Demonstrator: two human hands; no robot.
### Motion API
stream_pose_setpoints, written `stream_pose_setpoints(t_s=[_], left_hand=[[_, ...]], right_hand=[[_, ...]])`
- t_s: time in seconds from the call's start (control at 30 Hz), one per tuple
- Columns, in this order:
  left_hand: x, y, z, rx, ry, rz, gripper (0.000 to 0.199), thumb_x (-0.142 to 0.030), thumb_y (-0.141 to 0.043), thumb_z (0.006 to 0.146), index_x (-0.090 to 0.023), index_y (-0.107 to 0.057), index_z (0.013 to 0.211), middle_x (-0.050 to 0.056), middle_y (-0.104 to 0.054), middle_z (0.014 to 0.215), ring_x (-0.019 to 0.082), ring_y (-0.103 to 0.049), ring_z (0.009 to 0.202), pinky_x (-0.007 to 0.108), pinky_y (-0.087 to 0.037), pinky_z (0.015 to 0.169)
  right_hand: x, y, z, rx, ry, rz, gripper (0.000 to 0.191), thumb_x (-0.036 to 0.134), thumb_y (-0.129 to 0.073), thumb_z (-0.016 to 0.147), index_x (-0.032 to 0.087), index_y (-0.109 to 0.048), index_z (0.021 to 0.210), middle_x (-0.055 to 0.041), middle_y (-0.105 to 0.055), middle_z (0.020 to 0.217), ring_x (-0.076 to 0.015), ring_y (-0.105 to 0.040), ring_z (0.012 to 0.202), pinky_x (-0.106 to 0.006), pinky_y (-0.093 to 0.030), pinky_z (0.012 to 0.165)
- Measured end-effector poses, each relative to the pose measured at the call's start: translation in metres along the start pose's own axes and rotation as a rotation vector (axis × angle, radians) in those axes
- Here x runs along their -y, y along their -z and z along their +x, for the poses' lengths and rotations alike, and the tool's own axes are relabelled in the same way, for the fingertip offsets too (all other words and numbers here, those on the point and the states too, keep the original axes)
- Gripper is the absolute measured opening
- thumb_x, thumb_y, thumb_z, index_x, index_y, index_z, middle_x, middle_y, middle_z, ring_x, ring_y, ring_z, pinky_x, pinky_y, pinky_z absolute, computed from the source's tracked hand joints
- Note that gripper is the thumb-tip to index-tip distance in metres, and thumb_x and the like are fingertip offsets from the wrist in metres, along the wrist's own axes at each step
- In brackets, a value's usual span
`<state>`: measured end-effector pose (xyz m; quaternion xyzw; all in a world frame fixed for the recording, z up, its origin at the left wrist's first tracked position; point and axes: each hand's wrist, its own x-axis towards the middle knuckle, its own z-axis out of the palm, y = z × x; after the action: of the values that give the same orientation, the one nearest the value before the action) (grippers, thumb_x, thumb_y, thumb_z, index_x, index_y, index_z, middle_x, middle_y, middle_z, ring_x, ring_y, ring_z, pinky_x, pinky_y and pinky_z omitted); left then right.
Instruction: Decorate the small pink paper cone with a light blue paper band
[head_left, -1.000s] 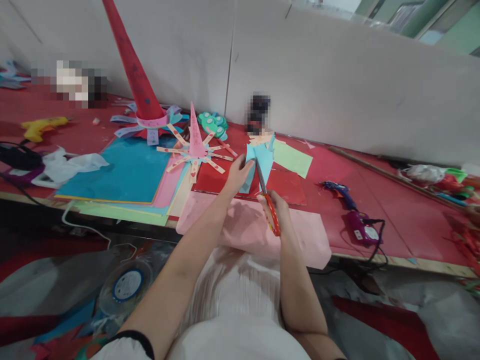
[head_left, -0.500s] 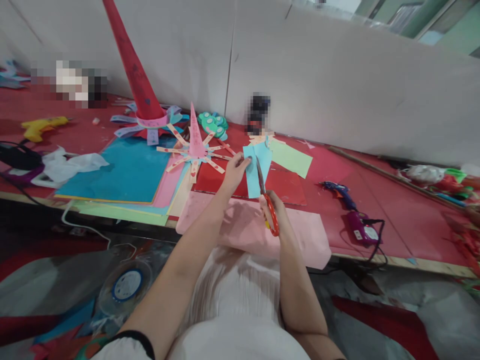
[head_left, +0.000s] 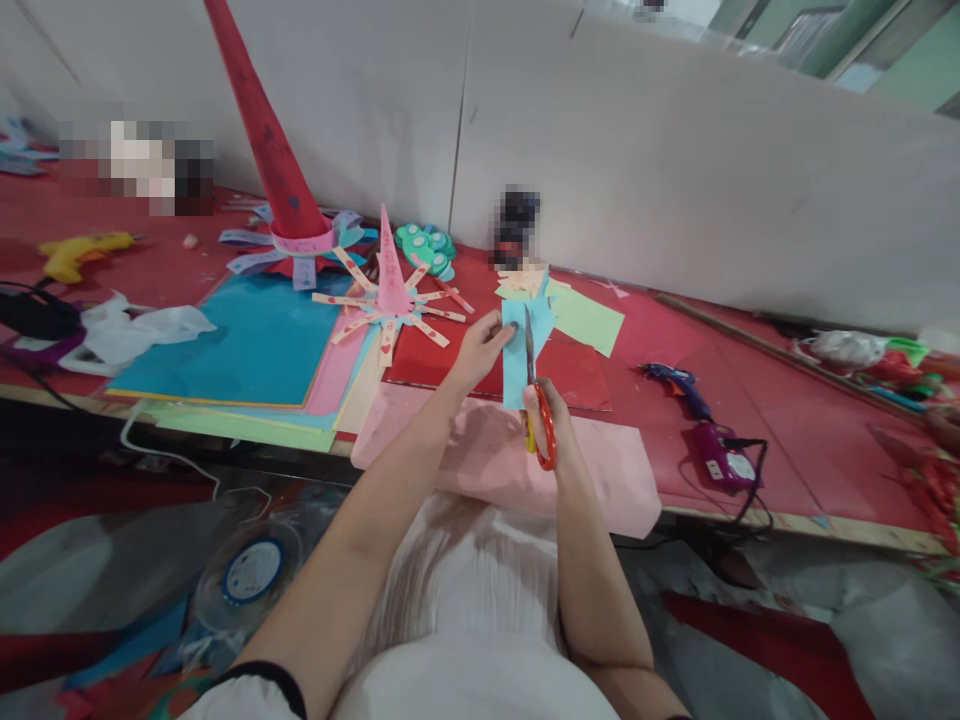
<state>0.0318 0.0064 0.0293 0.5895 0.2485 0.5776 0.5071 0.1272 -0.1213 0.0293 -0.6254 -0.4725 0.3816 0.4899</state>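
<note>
My left hand (head_left: 484, 345) pinches the left edge of a piece of light blue paper (head_left: 515, 365), held up above the table. My right hand (head_left: 551, 405) grips scissors (head_left: 547, 435) with red and yellow handles. The blades point away from me and lie along the blue paper, which is partly cut lengthwise. Beneath the hands are a red sheet (head_left: 581, 375) and a pink sheet (head_left: 600, 460) at the table's front edge. To the left stands a small pink paper cone (head_left: 391, 270) with cream strips spread around its base.
A tall red cone (head_left: 277, 160) and stacked coloured sheets (head_left: 232, 340) are at the left, near a yellow glue gun (head_left: 79, 255). A blue glue gun (head_left: 679, 385) and a purple corded device (head_left: 724, 458) lie at the right. Green paper (head_left: 589, 318) sits behind the hands.
The blue paper and my left hand have shifted slightly to the right. The scissors have turned more upright, their blades moving right with the paper.
</note>
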Motion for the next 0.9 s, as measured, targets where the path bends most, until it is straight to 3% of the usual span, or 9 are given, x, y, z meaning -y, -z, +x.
stream_pose_setpoints(t_s=[0.43, 0.9], left_hand=[[-0.0008, -0.0028, -0.004, 0.07, 0.049, 0.001, 0.043, -0.056, -0.063, 0.07, -0.017, -0.045, 0.063, -0.004, -0.035, 0.057, 0.007, -0.033, 0.053, 0.022, -0.027, 0.049], [-0.0001, -0.0027, -0.0042, 0.07, 0.028, -0.022, 0.044, -0.058, -0.062, 0.071, -0.017, -0.047, 0.065, -0.003, -0.037, 0.059, 0.009, -0.035, 0.055, 0.022, -0.03, 0.05]], right_hand=[[-0.0022, 0.0027, 0.002, 0.002, 0.072, -0.017, 0.044, 0.063, -0.045, 0.078, 0.024, -0.053, 0.098, 0.0025, -0.05, 0.064, -0.0116, -0.049, 0.057, -0.024, -0.04, 0.05], [-0.0024, 0.0001, 0.007, -0.025, 0.051, -0.044, 0.045, 0.064, -0.045, 0.078, 0.025, -0.054, 0.097, 0.0024, -0.05, 0.062, -0.0129, -0.051, 0.056, -0.024, -0.039, 0.049]])
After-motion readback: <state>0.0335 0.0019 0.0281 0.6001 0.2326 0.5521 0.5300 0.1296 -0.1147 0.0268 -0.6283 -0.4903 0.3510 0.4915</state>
